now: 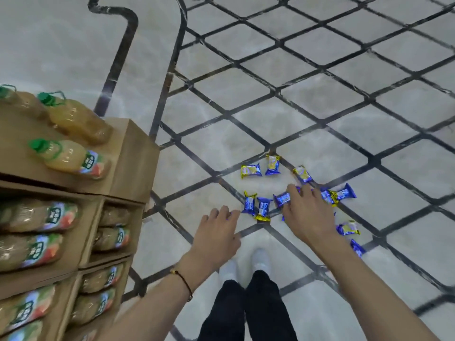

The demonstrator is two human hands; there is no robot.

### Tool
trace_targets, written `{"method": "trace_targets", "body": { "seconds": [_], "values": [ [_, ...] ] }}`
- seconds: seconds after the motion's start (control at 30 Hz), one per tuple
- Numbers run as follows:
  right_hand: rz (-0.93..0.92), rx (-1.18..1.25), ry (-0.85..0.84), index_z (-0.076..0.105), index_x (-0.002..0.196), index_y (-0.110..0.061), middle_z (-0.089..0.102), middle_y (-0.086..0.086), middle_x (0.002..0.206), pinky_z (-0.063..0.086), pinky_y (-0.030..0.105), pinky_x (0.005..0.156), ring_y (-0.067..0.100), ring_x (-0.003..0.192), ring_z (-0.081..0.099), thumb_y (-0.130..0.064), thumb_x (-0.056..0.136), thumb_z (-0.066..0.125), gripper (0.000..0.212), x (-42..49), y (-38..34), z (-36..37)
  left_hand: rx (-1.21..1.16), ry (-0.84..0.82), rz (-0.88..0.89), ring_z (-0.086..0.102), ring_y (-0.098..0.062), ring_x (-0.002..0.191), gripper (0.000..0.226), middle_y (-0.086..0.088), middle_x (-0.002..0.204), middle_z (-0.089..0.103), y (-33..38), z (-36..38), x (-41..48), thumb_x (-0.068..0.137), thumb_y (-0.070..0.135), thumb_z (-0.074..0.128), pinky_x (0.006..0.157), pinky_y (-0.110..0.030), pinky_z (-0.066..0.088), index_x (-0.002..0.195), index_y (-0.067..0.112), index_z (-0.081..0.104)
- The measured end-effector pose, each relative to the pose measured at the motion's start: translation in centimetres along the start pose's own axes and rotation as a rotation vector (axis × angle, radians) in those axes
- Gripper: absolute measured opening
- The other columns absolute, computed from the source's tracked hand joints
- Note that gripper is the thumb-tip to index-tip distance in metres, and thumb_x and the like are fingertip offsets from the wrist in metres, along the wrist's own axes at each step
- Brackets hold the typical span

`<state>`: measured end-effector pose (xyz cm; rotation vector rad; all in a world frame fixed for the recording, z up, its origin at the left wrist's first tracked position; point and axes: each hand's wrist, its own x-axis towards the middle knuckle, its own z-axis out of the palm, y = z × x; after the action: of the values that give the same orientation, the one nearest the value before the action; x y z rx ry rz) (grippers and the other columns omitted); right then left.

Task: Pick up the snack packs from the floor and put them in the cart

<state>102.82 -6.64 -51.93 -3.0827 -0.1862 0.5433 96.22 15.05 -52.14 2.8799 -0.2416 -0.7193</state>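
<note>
Several small blue-and-yellow snack packs lie scattered on the tiled floor ahead of my feet. One pack (251,171) and another (272,165) lie farthest away; a pair (250,203) lies just past my left hand. My left hand (216,230) reaches down with fingers spread, holding nothing, close to that pair. My right hand (307,212) stretches over the middle of the pile with straight fingers, covering some packs; a pack (283,199) shows at its thumb side. More packs (348,228) lie to its right. No cart is in view.
A cardboard display (133,163) stacked with bottles of yellow drink (73,119) stands at the left, close to my left arm. My two shoes (261,258) stand just behind the packs. The floor (320,94) is pale marble with dark diagonal lines.
</note>
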Motion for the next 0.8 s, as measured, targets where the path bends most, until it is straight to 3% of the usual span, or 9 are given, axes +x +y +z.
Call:
{"method": "trace_targets", "body": {
  "seconds": [0.2, 0.4, 0.67, 0.8],
  "values": [
    [-0.070, -0.059, -0.065, 0.051, 0.128, -0.010, 0.058, 0.020, 0.114, 0.050, 0.046, 0.070, 0.042, 0.097, 0.056, -0.025, 0.085, 0.059, 0.047, 6.9, 1.0, 15.0, 0.038, -0.075, -0.017, 0.051, -0.036, 0.110, 0.049, -0.010, 0.122, 0.052, -3.6, 12.4, 9.3, 0.088, 0.027, 0.058, 0.087, -0.043, 0.043, 0.135, 0.013, 0.047],
    [-0.145, -0.098, -0.112, 0.054, 0.126, -0.008, 0.060, 0.021, 0.101, 0.045, 0.044, 0.063, 0.040, 0.089, 0.056, -0.023, 0.079, 0.062, 0.049, 10.4, 0.0, 33.3, 0.152, -0.167, 0.003, 0.049, -0.033, 0.106, 0.045, -0.010, 0.124, 0.050, -7.3, 28.3, 18.0, 0.087, 0.022, 0.055, 0.081, -0.040, 0.038, 0.130, 0.014, 0.045],
    [-0.089, -0.099, -0.010, 0.048, 0.128, -0.010, 0.056, 0.023, 0.105, 0.046, 0.049, 0.071, 0.041, 0.093, 0.052, -0.024, 0.086, 0.054, 0.045, 19.7, 1.8, 55.1, 0.279, -0.153, 0.011, 0.047, -0.039, 0.110, 0.080, -0.018, 0.138, 0.042, -14.8, 50.3, 27.3, 0.075, 0.020, 0.065, 0.086, -0.048, 0.044, 0.147, 0.024, 0.032],
    [0.012, -0.003, -0.013, 0.037, 0.143, -0.018, 0.048, 0.030, 0.119, 0.045, 0.052, 0.083, 0.043, 0.100, 0.048, -0.049, 0.088, 0.039, 0.062, 24.0, 3.0, 62.2, 0.297, -0.149, -0.006, 0.043, -0.041, 0.120, 0.092, -0.016, 0.148, 0.032, -17.8, 56.6, 30.5, 0.078, 0.026, 0.066, 0.093, -0.051, 0.040, 0.153, 0.032, 0.015]
  ]
}}
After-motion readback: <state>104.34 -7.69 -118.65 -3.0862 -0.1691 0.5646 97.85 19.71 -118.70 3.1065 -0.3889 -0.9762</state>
